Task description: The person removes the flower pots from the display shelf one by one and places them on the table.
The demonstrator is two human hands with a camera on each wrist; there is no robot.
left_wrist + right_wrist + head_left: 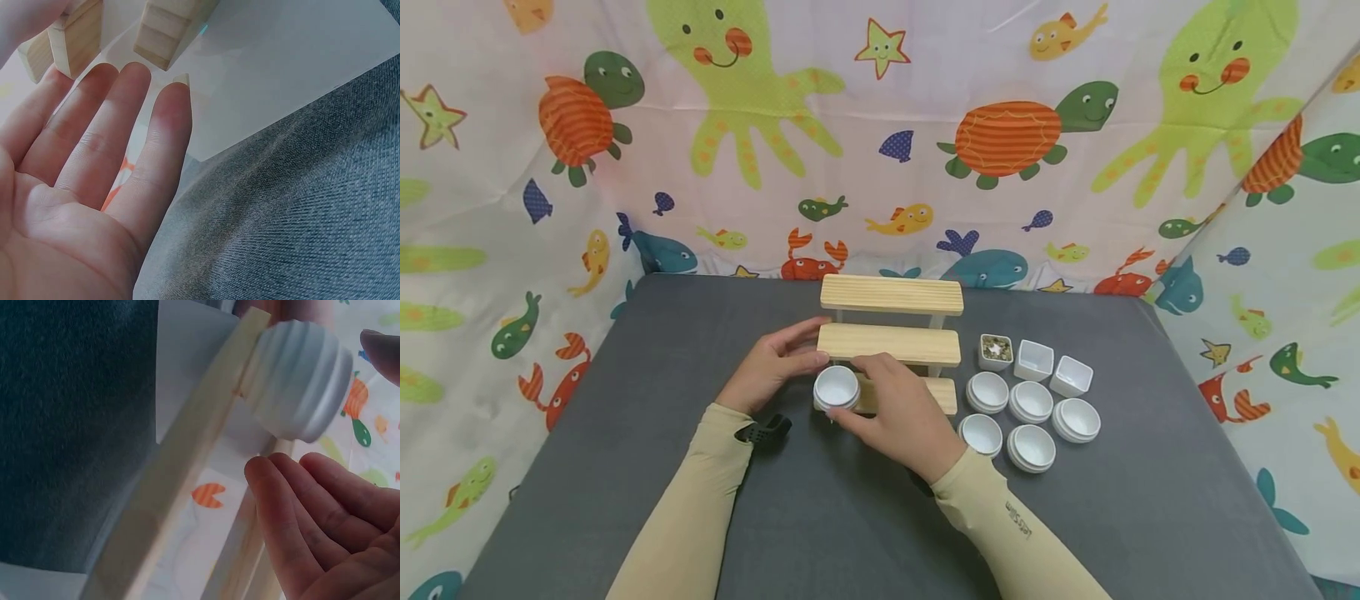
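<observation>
A small round white pot (837, 387) with ridged sides sits at the left end of the lowest board (940, 395) of a three-step wooden stand (891, 342). My right hand (910, 412) hovers round this pot, thumb in front and fingers behind. In the right wrist view, a gap shows between the ridged pot (303, 381) and the straight fingers (281, 519). Beside the stand's left end is my left hand (771, 367). Its extended fingers (103, 137) reach along the board ends (156, 37) in the left wrist view, and at least one fingertip seems to touch the wood.
Right of the stand are several round white pots (1032, 447). Behind them stand two square white pots (1034, 360) and a square pot with speckled filling (996, 352). A grey cloth (625, 467) covers the table, with patterned curtains (880, 117) round its back and sides.
</observation>
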